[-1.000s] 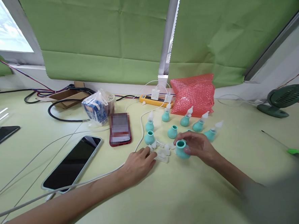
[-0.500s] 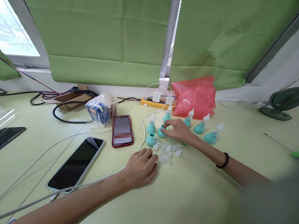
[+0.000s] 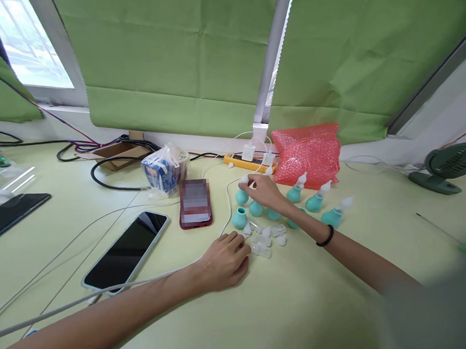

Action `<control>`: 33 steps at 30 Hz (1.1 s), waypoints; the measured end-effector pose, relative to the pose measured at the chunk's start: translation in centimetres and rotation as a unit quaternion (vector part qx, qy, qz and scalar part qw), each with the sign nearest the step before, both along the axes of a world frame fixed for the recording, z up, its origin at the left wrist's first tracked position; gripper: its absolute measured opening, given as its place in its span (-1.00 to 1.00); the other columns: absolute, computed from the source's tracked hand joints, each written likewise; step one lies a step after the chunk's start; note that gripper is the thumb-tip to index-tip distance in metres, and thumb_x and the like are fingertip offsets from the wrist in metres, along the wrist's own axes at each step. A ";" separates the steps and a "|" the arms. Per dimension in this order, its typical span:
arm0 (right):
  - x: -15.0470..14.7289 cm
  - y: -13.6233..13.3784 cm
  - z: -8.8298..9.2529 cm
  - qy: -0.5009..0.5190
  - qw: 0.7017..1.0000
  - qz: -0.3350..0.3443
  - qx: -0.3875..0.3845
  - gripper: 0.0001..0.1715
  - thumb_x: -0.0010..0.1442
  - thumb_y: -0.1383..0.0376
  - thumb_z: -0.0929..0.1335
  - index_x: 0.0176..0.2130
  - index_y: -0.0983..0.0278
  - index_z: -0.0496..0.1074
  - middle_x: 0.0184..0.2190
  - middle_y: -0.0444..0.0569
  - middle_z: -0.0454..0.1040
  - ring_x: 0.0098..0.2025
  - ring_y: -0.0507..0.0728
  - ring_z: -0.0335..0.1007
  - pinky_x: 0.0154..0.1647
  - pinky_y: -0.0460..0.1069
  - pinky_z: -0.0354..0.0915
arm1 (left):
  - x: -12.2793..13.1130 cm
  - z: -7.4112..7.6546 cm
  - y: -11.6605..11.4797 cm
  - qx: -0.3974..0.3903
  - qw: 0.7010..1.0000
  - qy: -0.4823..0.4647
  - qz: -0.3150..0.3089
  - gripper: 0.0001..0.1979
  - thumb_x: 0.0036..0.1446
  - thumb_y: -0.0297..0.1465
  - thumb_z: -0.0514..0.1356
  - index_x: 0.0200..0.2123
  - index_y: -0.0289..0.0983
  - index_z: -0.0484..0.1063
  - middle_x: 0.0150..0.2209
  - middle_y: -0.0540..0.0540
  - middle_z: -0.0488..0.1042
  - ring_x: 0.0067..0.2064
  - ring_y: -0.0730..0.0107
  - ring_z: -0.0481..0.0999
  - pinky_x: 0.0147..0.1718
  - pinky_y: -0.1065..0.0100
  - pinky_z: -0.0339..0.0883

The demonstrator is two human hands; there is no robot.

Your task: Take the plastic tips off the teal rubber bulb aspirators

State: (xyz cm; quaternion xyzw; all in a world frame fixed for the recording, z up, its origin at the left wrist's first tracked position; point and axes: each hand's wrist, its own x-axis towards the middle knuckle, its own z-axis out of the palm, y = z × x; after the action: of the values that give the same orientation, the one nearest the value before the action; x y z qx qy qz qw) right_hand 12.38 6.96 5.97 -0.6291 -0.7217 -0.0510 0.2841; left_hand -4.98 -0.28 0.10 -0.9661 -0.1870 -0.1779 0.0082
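Note:
Over the leftmost teal nasal aspirator (image 3: 242, 197), my right hand (image 3: 262, 191) pinches its whitish tip with thumb and forefinger; the bulb stands upright on the table. In front of that one is an open teal bulb (image 3: 239, 218) with no nozzle on it. Other aspirators, such as the one at the far right (image 3: 332, 217), stand around my right forearm, several with clear nozzles fitted. My left hand (image 3: 227, 260) rests on the table with curled fingers, beside a small pile of clear plastic nozzle parts (image 3: 261, 245); what its fingertips hold, if anything, is hidden.
To the left lie a large phone (image 3: 125, 252), a red-cased phone (image 3: 195, 204) and a dark phone (image 3: 14, 215). Behind are a bagged blue pack (image 3: 164, 171), a yellow power strip (image 3: 244, 163) and a red bubble-wrap pouch (image 3: 309, 156). A white cable (image 3: 156, 278) crosses my left forearm.
My right hand has moved left and back, from the rim of an open bulb to the tip of the leftmost fitted aspirator. My left hand stays by the clear parts. The view has shifted slightly.

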 end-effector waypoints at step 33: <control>-0.4 -15.0 -6.1 -0.010 0.980 0.166 0.109 -0.82 0.03 0.38 0.29 -0.27 0.27 0.36 -0.42 0.02 0.48 -0.40 0.13 0.40 -0.44 0.00 0.34 | -0.3 0.0 -0.1 0.149 0.969 -0.197 -0.024 -0.59 0.15 -0.32 0.01 -0.72 -0.29 0.10 -0.80 0.08 0.17 -0.73 0.56 0.15 -0.70 0.43 -0.04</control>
State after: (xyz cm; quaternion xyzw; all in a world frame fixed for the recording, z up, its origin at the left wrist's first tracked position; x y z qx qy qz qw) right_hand 11.94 -8.04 -0.10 -0.4654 -0.8090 -0.0876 0.3482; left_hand -5.29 -0.36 0.14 -0.9043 -0.1326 -0.3903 0.1111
